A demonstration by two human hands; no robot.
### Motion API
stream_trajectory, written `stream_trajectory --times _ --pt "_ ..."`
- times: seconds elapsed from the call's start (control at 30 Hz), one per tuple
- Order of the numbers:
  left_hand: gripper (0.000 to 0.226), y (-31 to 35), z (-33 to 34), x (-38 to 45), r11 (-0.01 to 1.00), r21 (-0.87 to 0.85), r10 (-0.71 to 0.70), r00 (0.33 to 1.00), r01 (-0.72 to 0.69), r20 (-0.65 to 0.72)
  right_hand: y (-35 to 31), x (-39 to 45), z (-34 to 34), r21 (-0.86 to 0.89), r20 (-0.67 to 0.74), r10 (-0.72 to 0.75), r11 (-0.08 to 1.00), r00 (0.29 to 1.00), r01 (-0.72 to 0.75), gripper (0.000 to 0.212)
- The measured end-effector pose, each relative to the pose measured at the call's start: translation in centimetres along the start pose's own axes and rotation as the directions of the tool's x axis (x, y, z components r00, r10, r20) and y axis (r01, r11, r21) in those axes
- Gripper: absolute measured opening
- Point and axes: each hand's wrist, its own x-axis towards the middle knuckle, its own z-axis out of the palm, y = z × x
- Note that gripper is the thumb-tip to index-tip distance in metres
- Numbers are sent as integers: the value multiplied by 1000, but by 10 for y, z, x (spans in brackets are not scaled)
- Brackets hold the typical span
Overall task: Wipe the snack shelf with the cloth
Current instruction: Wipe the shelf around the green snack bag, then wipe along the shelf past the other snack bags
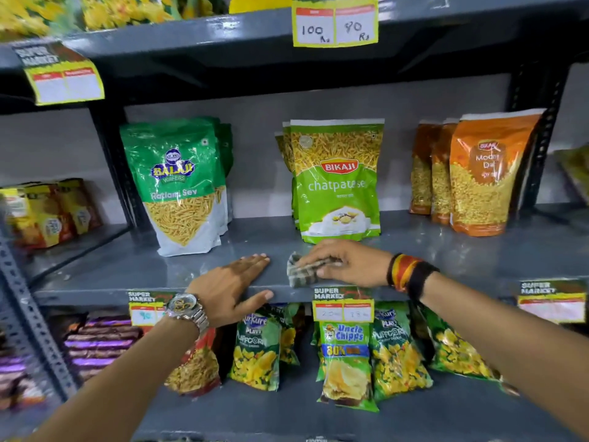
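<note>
The grey metal snack shelf (446,253) runs across the middle of the view. My right hand (347,263) lies flat on a small checked cloth (301,272) and presses it onto the shelf near the front edge, just in front of the light green Bikaji packet (338,183). My left hand (232,282) rests on the shelf's front edge to the left of the cloth, fingers on top and thumb under the lip. It holds nothing else.
A green Balaji packet (178,186) stands at the left of the shelf, orange Bikaji packets (484,177) at the right. Price tags (342,306) hang from the front lip. Chip bags (345,355) fill the shelf below; another shelf (223,36) sits overhead.
</note>
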Motion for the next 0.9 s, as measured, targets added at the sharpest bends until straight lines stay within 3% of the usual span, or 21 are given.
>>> stream_trajectory --times 0.07,0.17,0.3,0.37,0.43,0.5,0.63,0.73,0.9 --pt "88 0 -1 -1 1000 15 8 1000 -8 2 -11 -2 -5 41 52 -29 999 998 27 33" --pt "91 1 -2 -1 999 30 14 1000 -14 11 -10 26 -6 -19 -91 48 999 995 -50 34" --pt "96 1 -4 -1 1000 25 1 1000 -1 10 -15 54 16 -146 -107 143 977 984 -158 37" --pt "97 1 -3 -1 999 32 15 1000 -16 3 -30 40 23 -126 -69 77 988 995 -85 36" --pt "100 -1 -2 -1 999 35 32 999 -32 1 -47 16 17 -94 55 -19 995 998 24 37" --pt "102 -3 -1 -1 999 31 41 999 -41 -1 -50 -1 0 -110 133 -24 993 991 39 35" --pt "103 -6 2 0 999 7 38 999 -38 -3 -4 -7 -29 -60 -173 186 978 967 -199 35" --pt "103 -6 2 -1 999 -8 41 999 -41 -10 10 -10 -14 -104 -262 288 940 921 -324 43" --pt "101 -5 1 1 997 -36 62 998 -62 -1 -20 -34 -12 -40 -74 209 976 975 -212 35"
